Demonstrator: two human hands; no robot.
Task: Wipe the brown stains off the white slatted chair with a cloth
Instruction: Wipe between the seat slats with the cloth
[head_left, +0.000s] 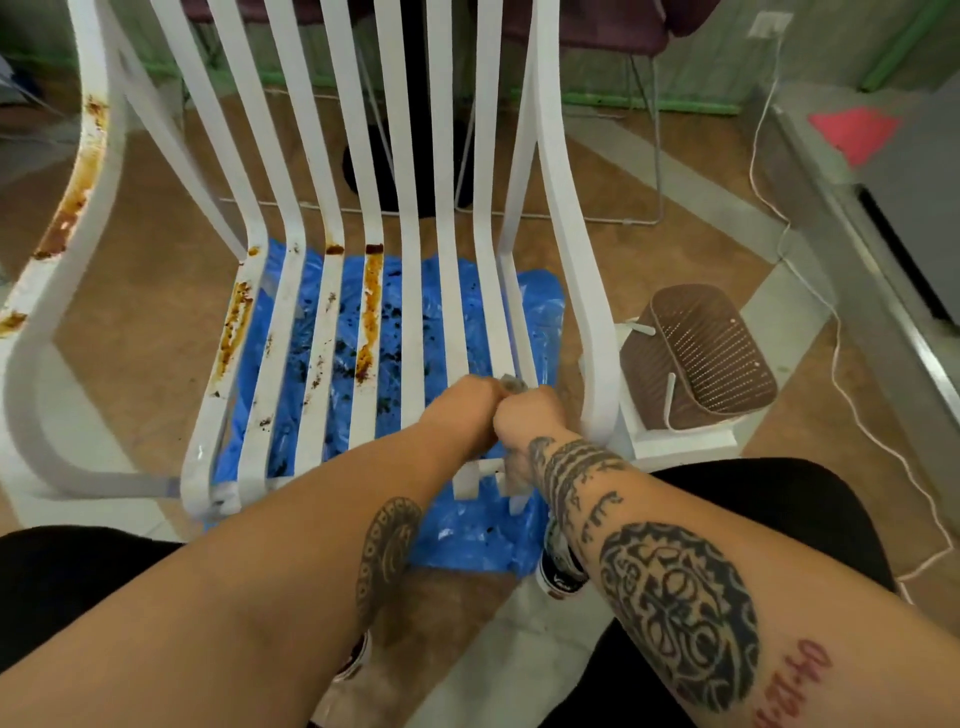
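Both hands met at frame centre over the front right slats of the white chair (411, 312): left hand (467, 410) and right hand (525, 415) had fingers curled tight, gripping a grey cloth (514, 385) between them. Brown stains (371, 306) sat on the left slats and the armrest at upper left. A blue sheet (467, 525) lay under the seat.

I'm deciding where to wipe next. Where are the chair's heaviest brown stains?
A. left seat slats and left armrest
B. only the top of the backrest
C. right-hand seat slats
A: brown stains streak the left seat slats and the left armrest, while the right slats look clean.
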